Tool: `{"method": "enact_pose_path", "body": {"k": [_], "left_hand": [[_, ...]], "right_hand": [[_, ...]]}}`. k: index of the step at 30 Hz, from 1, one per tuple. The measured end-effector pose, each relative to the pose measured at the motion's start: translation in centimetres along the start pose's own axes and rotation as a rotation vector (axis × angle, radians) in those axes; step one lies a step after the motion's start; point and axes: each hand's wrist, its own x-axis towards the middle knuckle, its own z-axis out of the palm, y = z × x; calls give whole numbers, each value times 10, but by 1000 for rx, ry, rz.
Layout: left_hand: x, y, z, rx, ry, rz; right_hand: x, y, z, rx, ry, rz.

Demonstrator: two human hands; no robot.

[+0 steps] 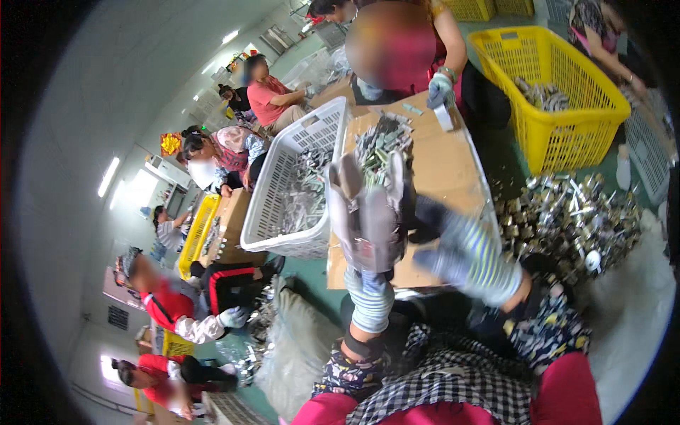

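**Inspector:** At the time of observation the left hand [368, 219], gloved, was raised with fingers spread flat and upright; it gripped nothing. The right hand [471, 258], in a striped glove, was at the left glove's edge, fingers curled; I could not tell whether it pinched the cuff or merely touched it.

**Supervisor:** And the workpieces?

**Inspector:** The pile of small metal parts [382, 142] lay on the cardboard sheet [439, 163], far of both hands and apart from them. More parts filled the white basket [312, 134] to the left, and a loose heap [567, 219] lay to the right.

**Supervisor:** Recommendation?

**Inspector:** In my judgement, the glove should be seated fully, fingertips snug, before reaching; loose fabric would likely snag on those parts.
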Motion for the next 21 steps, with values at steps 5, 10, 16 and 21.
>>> {"method": "enact_pose_path", "body": {"k": [5, 10, 16, 21], "left_hand": [[-8, -1, 15, -518, -196, -415], [-29, 37, 13, -1378, -676, -902], [-6, 45, 3, -950, -633, -358], [-21, 47, 41, -579, -110, 215]], "right_hand": [[-14, 8, 33, -431, 142, 6], [-9, 16, 0, 452, -254, 287], [-7, 29, 27, -356, 127, 68], [-5, 27, 20, -616, -177, -151]]}}
